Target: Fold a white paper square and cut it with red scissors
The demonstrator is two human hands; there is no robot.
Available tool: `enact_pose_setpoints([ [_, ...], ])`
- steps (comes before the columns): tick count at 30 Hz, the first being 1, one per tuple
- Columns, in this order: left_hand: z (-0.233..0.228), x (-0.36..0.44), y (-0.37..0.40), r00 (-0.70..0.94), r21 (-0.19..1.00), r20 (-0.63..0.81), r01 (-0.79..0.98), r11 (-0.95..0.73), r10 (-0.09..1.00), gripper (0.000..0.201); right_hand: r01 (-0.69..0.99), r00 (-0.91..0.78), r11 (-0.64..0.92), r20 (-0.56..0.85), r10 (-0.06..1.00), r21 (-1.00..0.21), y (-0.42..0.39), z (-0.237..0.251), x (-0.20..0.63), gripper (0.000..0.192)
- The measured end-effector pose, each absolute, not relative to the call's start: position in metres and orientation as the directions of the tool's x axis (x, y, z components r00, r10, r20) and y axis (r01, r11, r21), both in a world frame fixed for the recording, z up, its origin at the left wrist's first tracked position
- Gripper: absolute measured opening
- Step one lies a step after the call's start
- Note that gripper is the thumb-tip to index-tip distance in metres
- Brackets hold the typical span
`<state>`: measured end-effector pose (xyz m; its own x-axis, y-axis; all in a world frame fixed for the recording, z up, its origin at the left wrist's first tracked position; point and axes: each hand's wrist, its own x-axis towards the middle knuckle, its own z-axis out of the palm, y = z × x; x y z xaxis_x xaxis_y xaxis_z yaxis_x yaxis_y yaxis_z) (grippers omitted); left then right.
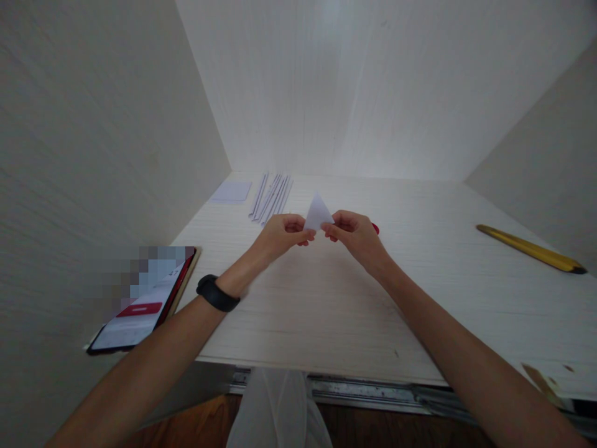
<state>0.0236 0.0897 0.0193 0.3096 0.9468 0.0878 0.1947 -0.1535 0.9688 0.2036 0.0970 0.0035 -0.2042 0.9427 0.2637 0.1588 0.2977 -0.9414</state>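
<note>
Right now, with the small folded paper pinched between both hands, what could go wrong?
The small white folded paper triangle is held only at its lower corners by the left hand and right hand, above the pale wooden desk; it could slip or crease crookedly. The red-cased smartphone overhangs the desk edge and might get knocked off.

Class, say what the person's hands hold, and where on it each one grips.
A white paper triangle: left hand pinches its lower left corner, right hand its lower right.

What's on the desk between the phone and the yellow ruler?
In the head view, both hands, left and right, pinching a folded white paper.
</note>
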Motion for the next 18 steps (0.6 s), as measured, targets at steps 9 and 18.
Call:
enact_pose_setpoints([
  [9, 0.0147, 0.0220, 0.0937, 0.291, 0.954, 0.120, 0.232, -0.192, 0.949, 0.015, 0.127, -0.220, 0.290, 0.258, 0.941, -0.949, 0.0989, 0.0039, 0.2052, 0.023],
  [18, 0.0098, 0.0188, 0.0954, 0.330, 0.929, 0.122, 0.295, -0.225, 0.936, 0.017, 0.102, -0.238, 0.307, 0.277, 0.931, -0.946, 0.0998, 0.0025, 0.2047, 0.018],
])
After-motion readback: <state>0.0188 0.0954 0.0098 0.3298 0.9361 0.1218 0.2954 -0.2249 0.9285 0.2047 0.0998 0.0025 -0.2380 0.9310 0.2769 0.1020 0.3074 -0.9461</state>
